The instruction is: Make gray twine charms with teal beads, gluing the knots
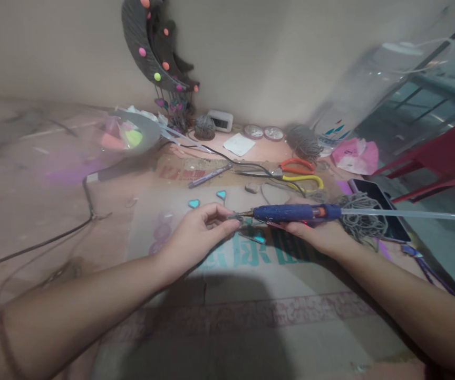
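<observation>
My left hand pinches a small grey piece between thumb and fingertips; its shape is mostly hidden. My right hand is wrapped round a blue hot glue gun, with a long clear glue stick coming out of its back. The gun's nozzle points left and meets or nearly meets the grey piece. Below the gun lies a teal heart with a grey edge. Two similar hearts, one left and one right, rest beyond my left hand on the printed cardboard.
Behind the gun lie orange-handled scissors, a yellow-handled tool, a pen and a dark cord. Grey yarn overlaps a phone at right. A large clear bottle and a grey crescent moon are at the wall.
</observation>
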`<action>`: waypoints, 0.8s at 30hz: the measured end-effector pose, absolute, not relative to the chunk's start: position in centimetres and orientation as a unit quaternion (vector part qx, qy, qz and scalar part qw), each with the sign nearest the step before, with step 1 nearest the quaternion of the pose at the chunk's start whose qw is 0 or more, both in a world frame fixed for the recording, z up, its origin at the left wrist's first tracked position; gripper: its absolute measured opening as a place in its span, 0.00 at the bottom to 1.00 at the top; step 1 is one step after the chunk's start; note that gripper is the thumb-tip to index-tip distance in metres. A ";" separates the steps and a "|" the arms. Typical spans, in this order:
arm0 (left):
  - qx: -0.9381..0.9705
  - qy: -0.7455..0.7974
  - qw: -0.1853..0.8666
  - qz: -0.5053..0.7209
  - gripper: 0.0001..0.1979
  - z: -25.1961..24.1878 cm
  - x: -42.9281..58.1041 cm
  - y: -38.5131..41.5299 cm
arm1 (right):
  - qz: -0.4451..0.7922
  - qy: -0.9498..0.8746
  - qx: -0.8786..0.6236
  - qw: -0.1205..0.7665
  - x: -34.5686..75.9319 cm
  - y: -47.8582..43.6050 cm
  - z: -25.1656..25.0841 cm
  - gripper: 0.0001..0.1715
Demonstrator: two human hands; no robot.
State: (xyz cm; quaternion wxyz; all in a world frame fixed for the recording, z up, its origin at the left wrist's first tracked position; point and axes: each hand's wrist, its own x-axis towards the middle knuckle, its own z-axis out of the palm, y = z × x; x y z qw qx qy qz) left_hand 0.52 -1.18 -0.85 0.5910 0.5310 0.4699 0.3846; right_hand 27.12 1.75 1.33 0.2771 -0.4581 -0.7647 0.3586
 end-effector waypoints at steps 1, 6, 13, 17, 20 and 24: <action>0.532 0.471 0.589 0.385 0.12 -0.8 0.5 -1.2 | 0.357 -0.763 -0.464 0.275 27.1 1.7 1.3 0.26; 0.537 0.470 0.584 0.387 0.12 -0.5 0.6 -1.2 | 0.365 -0.757 -0.471 0.267 27.1 1.7 1.3 0.25; 0.544 0.470 0.579 0.385 0.12 -0.6 0.6 -1.2 | 0.356 -0.758 -0.478 0.265 27.1 1.6 1.4 0.24; 0.543 0.467 0.582 0.384 0.12 -0.8 0.5 -1.2 | 0.356 -0.758 -0.478 0.264 27.1 1.5 1.4 0.23; 0.544 0.467 0.580 0.386 0.12 -0.9 0.5 -1.2 | 0.339 -0.763 -0.480 0.270 27.0 1.6 1.3 0.21; 0.543 0.462 0.581 0.392 0.11 -0.9 0.5 -1.2 | 0.332 -0.768 -0.477 0.270 27.0 1.7 1.3 0.20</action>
